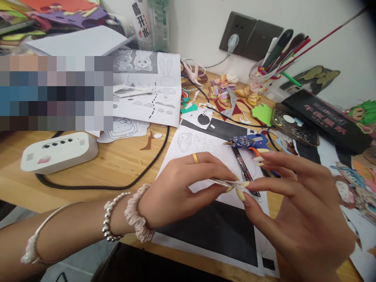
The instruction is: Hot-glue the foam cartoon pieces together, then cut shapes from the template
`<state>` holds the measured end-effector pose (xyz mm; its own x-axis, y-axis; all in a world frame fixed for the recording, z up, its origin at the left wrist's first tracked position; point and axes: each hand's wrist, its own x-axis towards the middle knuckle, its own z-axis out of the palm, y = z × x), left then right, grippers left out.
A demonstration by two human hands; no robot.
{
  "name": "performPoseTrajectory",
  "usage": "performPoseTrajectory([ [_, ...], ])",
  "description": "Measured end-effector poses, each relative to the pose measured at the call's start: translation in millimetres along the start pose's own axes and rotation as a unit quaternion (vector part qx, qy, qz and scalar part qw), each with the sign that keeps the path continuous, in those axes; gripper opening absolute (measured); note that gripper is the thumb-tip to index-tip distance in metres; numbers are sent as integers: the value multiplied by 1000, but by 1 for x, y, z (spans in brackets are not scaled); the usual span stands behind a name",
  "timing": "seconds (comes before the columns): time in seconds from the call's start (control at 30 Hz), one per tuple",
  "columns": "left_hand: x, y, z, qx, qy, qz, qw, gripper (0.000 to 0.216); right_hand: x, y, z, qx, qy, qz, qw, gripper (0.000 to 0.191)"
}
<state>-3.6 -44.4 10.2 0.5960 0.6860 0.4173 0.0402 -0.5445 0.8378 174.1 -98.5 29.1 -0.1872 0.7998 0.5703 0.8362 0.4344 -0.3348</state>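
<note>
Between the fingertips of both hands is a small, thin layered paper piece (225,182), held nearly edge-on, so its outline is hidden. My left hand (190,182), with a gold ring, pinches its left part between thumb and fingers. At the right end, the thumb and index finger of my right hand (296,199) pinch it too, while the other fingers are raised. Below the hands lie printed sheets (202,147) with line drawings and a black panel (211,231). Just behind the right fingers rest a blue hot glue gun (246,141) and a black pen (245,166).
A white power strip (60,150) with a black cord sits at left, near printed drawings (147,86). Coloured foam scraps (58,15) are piled behind. Paper cut-outs (225,92), a pen holder (266,74) and a black box (326,117) stand at back right, below wall sockets (237,33).
</note>
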Motion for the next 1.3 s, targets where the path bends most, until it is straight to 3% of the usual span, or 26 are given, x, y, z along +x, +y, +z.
performPoseTrajectory([
  [0.2,0,0,0,4,-2,-17,1000,12,0,0,2,5,5,2,1000,17],
  [0.53,-4,1,-3,48,26,74,996,18,0,1,-3,35,5,1,999,16],
  [1.3,-1,0,-2,88,45,127,987,12,1,6,-4,46,-4,-28,999,20],
])
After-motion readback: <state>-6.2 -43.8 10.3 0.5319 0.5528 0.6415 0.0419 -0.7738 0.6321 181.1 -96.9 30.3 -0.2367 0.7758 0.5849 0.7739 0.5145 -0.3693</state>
